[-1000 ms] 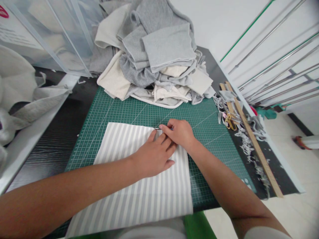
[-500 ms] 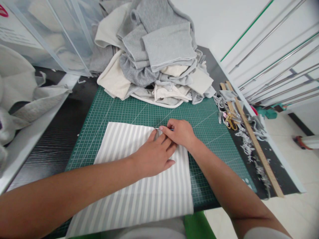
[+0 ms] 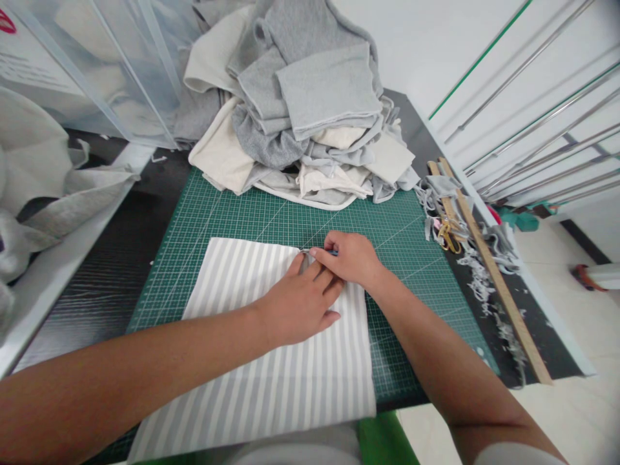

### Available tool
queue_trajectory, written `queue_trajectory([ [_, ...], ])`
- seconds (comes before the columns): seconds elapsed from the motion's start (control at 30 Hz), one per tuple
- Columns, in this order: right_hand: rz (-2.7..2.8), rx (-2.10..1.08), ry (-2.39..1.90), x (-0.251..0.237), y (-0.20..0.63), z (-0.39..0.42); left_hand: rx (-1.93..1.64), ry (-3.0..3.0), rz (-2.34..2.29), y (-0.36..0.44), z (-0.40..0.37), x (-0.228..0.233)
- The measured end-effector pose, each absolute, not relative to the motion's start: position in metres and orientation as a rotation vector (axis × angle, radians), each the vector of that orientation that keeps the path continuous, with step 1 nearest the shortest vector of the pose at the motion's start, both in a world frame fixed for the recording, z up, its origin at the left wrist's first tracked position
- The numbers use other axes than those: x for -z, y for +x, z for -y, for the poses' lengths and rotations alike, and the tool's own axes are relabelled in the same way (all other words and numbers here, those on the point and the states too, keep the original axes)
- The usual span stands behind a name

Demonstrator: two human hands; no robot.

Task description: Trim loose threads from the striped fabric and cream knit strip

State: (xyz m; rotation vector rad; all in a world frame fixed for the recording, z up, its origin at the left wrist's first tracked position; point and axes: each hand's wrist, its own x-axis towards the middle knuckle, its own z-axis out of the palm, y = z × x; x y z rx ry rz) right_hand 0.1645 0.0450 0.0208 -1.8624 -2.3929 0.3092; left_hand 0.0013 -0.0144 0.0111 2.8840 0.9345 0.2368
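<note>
**Striped Fabric Panel: Position, Hand State and Handling Properties**

The striped fabric panel [image 3: 261, 349] lies flat on the green cutting mat [image 3: 232, 213], its near edge reaching the front of the worktop [image 3: 97, 278]. The far edge runs parallel to the mat grid.

The left hand [image 3: 298, 303] rests palm-down on the panel near its far right corner, fingers spread and pressed flat against the cloth. The right hand [image 3: 351, 258] sits at that same corner, thumb and forefinger pinched on a small thin tool [image 3: 306, 250] whose metal tip shows at the fabric edge. The tool type cannot be determined; most of it is hidden inside the hand.

Handling judgement: the panel appears light, thin and limp. It will likely slide and wrinkle on the smooth mat unless held flat. Take hold at an edge or corner, and keep a flat palm just beside the working point.

Surrounding items: a pile of grey and cream fabric pieces [image 3: 300, 110] stands at the far edge of the mat. A wooden ruler [image 3: 494, 271], scissors [image 3: 448, 236] and loose fabric trimmings [image 3: 479, 271] lie to the right, well apart from the panel.
</note>
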Motion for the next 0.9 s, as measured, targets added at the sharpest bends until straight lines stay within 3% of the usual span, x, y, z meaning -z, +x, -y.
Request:
queue_trajectory([
  [0.9,2.395,-0.403,-1.792,-0.0223,0.1682,-0.0465,-0.234,2.864,-0.929,0.0012,0.0137,-0.0104],
])
